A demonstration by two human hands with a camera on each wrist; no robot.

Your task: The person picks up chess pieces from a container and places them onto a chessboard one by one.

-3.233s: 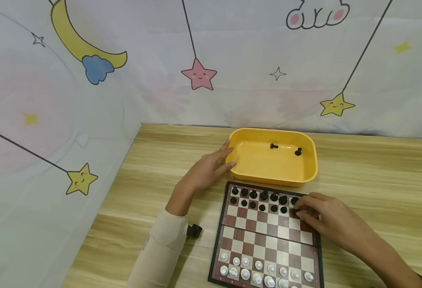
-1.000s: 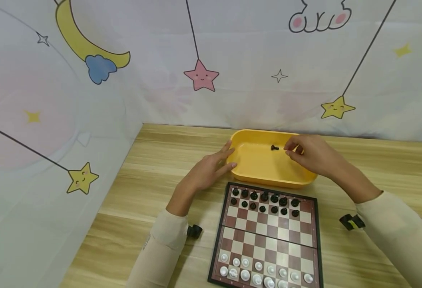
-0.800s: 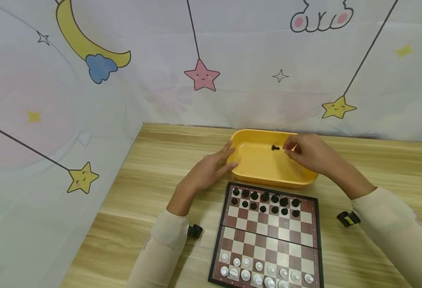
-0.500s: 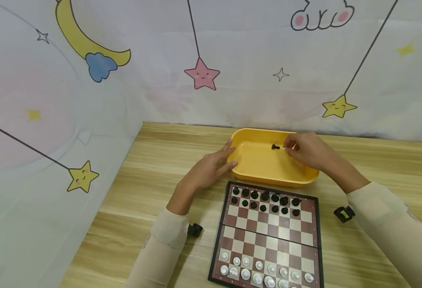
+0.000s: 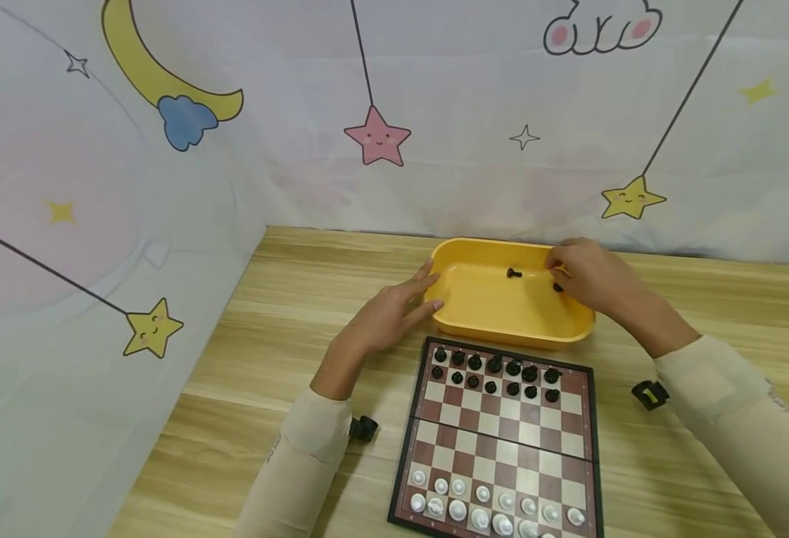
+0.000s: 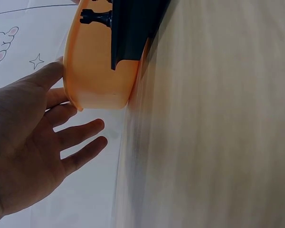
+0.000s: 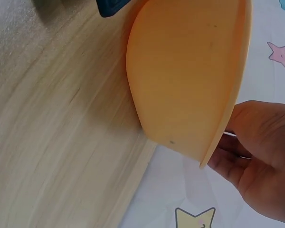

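Note:
My left hand (image 5: 388, 317) rests with spread fingers against the left end of a yellow tray (image 5: 495, 335). In the left wrist view its thumb and some fingers touch the tray's rim (image 6: 72, 90). Over the tray's right side is my right hand (image 5: 599, 276), fingertips bent down inside, right by a black chess piece (image 5: 558, 287). Only that piece's lower part shows, so whether the fingers pinch it is unclear. Another small black chess piece (image 5: 514, 273) lies on its side in the tray. The right wrist view has the right fingertips hidden behind the tray wall (image 7: 190, 71).
In front of the tray lies a chessboard (image 5: 502, 430), with black pieces in two rows at the far side and white pieces in two rows nearby. A black rook (image 6: 96, 17) stands at its corner. A cloth backdrop (image 5: 462, 187) rises behind the wooden table (image 5: 327, 250).
My right hand has set a black piece on the board and gone back to the tray. Lately it shifted slightly right there, uncovering part of the piece. My left hand stays at the tray.

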